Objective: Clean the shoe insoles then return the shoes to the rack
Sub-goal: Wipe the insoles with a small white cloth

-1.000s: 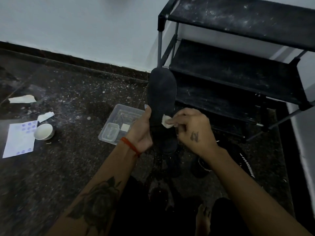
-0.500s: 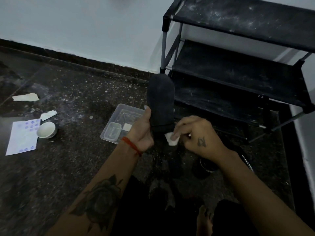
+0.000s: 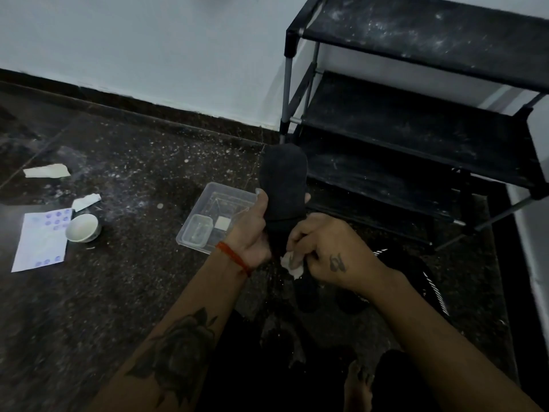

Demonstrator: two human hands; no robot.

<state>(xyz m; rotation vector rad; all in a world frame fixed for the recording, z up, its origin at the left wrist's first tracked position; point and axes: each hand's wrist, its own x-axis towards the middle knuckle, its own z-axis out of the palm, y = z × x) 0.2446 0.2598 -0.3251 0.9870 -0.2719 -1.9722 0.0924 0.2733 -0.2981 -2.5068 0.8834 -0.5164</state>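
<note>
Beside the black shoe rack, your left hand grips the dark oval insole upright. Your right hand pinches a small white wipe at its lower end; it could slip loose.

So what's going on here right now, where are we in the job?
A person sits on the floor by the shoe rack. The left hand holds a dark insole upright, and the right hand pinches a small white wipe at its lower end. The rack's shelves are bare; a dark shoe lies on the floor behind the right wrist.
</note>
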